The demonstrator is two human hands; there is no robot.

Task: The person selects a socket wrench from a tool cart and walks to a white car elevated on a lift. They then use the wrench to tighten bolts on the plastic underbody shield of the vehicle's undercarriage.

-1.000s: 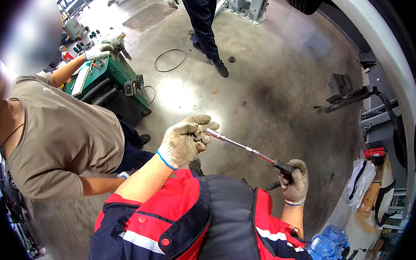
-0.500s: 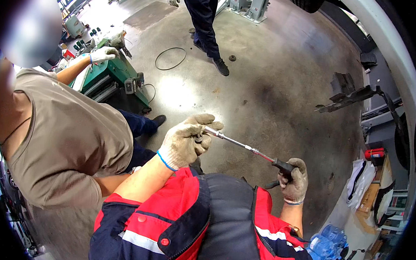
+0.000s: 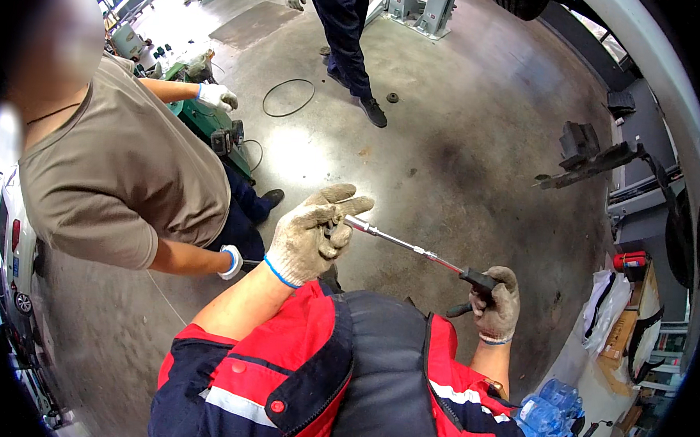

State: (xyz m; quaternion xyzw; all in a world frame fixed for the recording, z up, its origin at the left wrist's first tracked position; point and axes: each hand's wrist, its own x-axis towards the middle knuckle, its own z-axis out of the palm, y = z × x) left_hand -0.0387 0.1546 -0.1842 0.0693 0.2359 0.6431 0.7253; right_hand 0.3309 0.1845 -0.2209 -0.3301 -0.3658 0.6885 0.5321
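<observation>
Both hands wear knit cloth gloves, grimy and matt — the left hand and the right hand. The ratchet wrench has a glossy metal shaft and a dark grip, probably rubber. The concrete floor looks smooth, stained, faintly shiny.

Packages only, all at right edge of floor: shrink-wrapped blue water bottles bottom right; brown carton above them, white plastic bag draped against it. No signs, screens.
</observation>
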